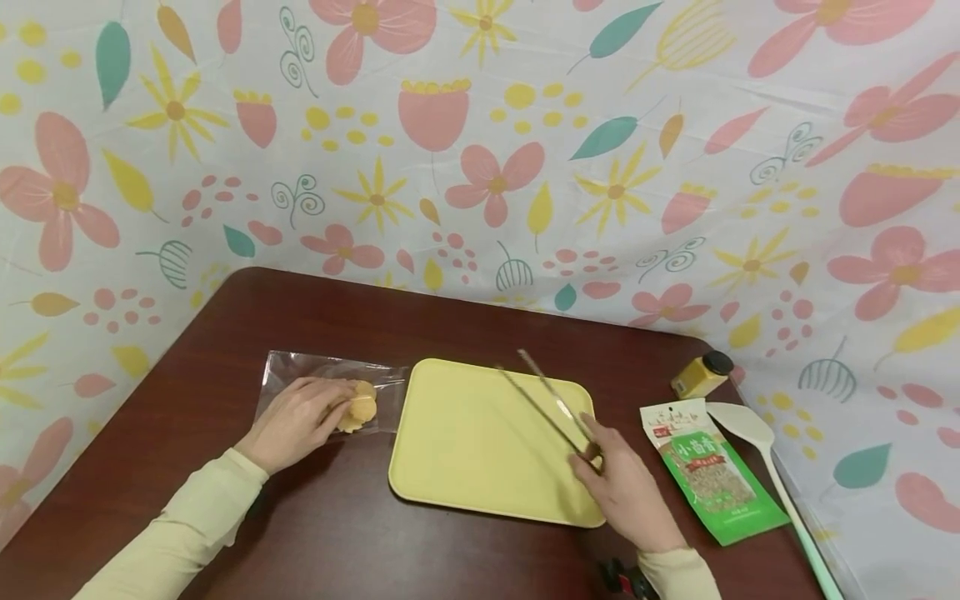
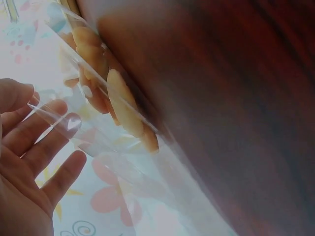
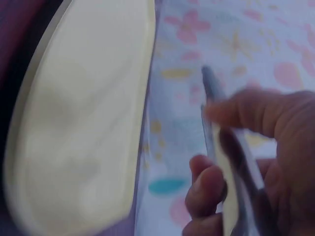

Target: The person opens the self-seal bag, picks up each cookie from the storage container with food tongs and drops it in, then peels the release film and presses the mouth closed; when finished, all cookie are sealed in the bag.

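Observation:
My left hand (image 1: 296, 423) is at a clear plastic bag (image 1: 307, 367) left of the tray. Thumb and forefinger pinch the edge of the film in the left wrist view, while the other fingers (image 2: 66, 174) spread loosely. Several yellow-brown scalloped pieces (image 1: 363, 407), possibly biscuits, lie inside the bag; the left wrist view shows them stacked against the film (image 2: 123, 105). Over the right side of a pale yellow tray (image 1: 465, 442), my right hand (image 1: 628, 490) grips metal tongs (image 1: 550, 387). Their arms are apart at the tips, with nothing between them.
To the right lie a green and white seasoning packet (image 1: 716, 475) and a white spatula (image 1: 750, 425) with a mint handle. Behind them a small yellow jar (image 1: 701, 375) with a black lid lies tilted. A dark object (image 1: 626, 579) is near the right wrist. Patterned cloth surrounds the table (image 1: 315, 533).

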`<action>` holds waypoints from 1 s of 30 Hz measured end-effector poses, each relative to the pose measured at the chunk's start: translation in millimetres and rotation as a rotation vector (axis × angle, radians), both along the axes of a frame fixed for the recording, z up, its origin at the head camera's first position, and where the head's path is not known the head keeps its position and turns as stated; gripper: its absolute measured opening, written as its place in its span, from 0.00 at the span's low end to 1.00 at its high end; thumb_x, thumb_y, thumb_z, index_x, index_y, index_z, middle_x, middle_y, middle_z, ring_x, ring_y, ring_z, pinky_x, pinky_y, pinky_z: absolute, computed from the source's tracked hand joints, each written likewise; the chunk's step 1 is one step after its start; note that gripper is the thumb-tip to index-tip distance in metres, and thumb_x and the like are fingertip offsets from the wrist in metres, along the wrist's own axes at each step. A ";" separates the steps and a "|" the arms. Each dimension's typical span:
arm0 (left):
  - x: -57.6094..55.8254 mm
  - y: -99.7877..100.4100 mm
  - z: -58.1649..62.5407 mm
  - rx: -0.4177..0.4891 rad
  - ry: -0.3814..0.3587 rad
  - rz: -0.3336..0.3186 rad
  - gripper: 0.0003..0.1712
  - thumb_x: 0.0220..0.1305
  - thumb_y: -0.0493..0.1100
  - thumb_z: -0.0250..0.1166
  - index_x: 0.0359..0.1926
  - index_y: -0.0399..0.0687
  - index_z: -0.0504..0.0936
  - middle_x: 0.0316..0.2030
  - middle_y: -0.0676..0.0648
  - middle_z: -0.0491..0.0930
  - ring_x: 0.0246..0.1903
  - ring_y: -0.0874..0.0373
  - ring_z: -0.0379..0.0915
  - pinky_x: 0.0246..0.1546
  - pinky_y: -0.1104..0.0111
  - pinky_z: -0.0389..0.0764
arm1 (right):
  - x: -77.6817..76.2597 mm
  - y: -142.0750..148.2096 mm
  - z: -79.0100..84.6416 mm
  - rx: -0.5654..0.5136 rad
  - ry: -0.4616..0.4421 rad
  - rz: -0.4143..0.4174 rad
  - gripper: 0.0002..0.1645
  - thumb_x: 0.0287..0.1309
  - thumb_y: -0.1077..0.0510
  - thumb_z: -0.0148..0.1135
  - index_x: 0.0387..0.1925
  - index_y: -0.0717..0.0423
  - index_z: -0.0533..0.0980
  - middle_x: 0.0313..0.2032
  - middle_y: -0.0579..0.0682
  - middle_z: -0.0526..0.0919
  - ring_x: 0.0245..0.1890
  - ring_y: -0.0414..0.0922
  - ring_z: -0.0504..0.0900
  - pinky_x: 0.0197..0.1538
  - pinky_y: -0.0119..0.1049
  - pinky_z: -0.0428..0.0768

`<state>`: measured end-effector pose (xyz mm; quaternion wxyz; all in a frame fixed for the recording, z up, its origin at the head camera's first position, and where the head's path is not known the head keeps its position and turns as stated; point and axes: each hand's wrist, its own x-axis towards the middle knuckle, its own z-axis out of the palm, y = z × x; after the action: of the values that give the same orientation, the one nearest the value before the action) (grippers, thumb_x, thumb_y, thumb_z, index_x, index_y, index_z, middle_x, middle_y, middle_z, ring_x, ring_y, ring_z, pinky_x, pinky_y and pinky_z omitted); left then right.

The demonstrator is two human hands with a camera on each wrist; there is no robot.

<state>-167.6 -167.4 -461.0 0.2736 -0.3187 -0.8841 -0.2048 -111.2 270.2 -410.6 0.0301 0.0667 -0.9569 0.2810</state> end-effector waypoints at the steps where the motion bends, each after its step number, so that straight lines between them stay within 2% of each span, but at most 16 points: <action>1: 0.2 -0.7 0.2 0.005 -0.004 0.005 0.14 0.54 0.37 0.72 0.43 0.40 0.85 0.42 0.45 0.85 0.44 0.51 0.81 0.49 0.53 0.78 | 4.2 7.4 0.8 -0.013 -0.007 -0.032 0.31 0.64 0.55 0.62 0.66 0.59 0.66 0.35 0.46 0.75 0.25 0.39 0.70 0.27 0.32 0.70; 4: 0.4 -3.0 0.5 0.019 -0.018 0.018 0.14 0.54 0.37 0.72 0.43 0.40 0.85 0.42 0.45 0.85 0.45 0.50 0.81 0.50 0.53 0.77 | 17.6 28.0 3.0 -0.043 -0.059 -0.145 0.30 0.67 0.58 0.58 0.64 0.66 0.61 0.37 0.54 0.75 0.29 0.43 0.72 0.30 0.35 0.72; 7: 0.4 -5.0 0.7 0.027 -0.021 0.030 0.14 0.55 0.37 0.71 0.43 0.40 0.85 0.43 0.44 0.85 0.45 0.50 0.81 0.50 0.52 0.77 | 27.7 46.3 1.2 -0.005 -0.121 -0.228 0.33 0.68 0.56 0.56 0.64 0.72 0.56 0.41 0.60 0.74 0.34 0.50 0.75 0.36 0.42 0.75; 12: 0.5 -7.4 0.1 0.030 -0.002 0.050 0.14 0.54 0.38 0.72 0.43 0.41 0.85 0.42 0.44 0.85 0.44 0.50 0.81 0.49 0.51 0.77 | 34.0 66.1 -10.8 0.051 -0.156 -0.261 0.37 0.68 0.55 0.56 0.62 0.80 0.55 0.46 0.71 0.72 0.47 0.62 0.74 0.48 0.55 0.74; 16: 0.2 -8.2 -0.3 0.035 0.002 0.052 0.14 0.53 0.38 0.72 0.43 0.41 0.85 0.43 0.44 0.85 0.44 0.50 0.81 0.49 0.50 0.77 | 36.4 73.0 -19.8 0.072 -0.209 -0.287 0.37 0.68 0.54 0.56 0.61 0.81 0.56 0.50 0.78 0.63 0.48 0.69 0.73 0.48 0.60 0.74; 21: -0.7 -8.1 -0.6 0.072 -0.004 0.050 0.14 0.52 0.37 0.73 0.42 0.42 0.85 0.42 0.44 0.85 0.43 0.50 0.82 0.48 0.51 0.78 | 35.4 74.7 -24.1 0.089 -0.291 -0.297 0.39 0.70 0.50 0.52 0.60 0.83 0.54 0.50 0.82 0.56 0.51 0.75 0.67 0.48 0.64 0.72; 23: 0.7 -7.4 0.2 0.108 -0.035 0.059 0.13 0.53 0.37 0.73 0.42 0.42 0.85 0.42 0.45 0.85 0.42 0.49 0.82 0.47 0.51 0.78 | 34.3 74.6 -26.6 0.115 -0.295 -0.295 0.37 0.69 0.52 0.52 0.59 0.84 0.55 0.48 0.81 0.57 0.51 0.75 0.64 0.49 0.64 0.71; 27: 5.6 -5.9 4.5 0.193 -0.142 0.086 0.09 0.57 0.37 0.71 0.40 0.45 0.85 0.43 0.46 0.85 0.42 0.46 0.81 0.46 0.50 0.78 | 33.3 74.0 -30.9 0.164 -0.316 -0.297 0.33 0.67 0.57 0.54 0.55 0.84 0.56 0.44 0.80 0.61 0.50 0.73 0.62 0.49 0.63 0.70; 30: 7.5 -5.0 7.6 0.243 -0.211 0.095 0.06 0.59 0.37 0.70 0.39 0.46 0.85 0.43 0.47 0.85 0.42 0.45 0.80 0.45 0.48 0.78 | 34.3 75.3 -31.9 0.165 -0.361 -0.300 0.36 0.68 0.53 0.55 0.56 0.82 0.55 0.48 0.81 0.60 0.53 0.75 0.60 0.50 0.65 0.69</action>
<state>-160.1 -172.4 -453.4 0.2251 -0.2180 -0.8906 -0.3295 -76.9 345.5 -442.5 -0.1058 -0.1252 -0.9657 0.2017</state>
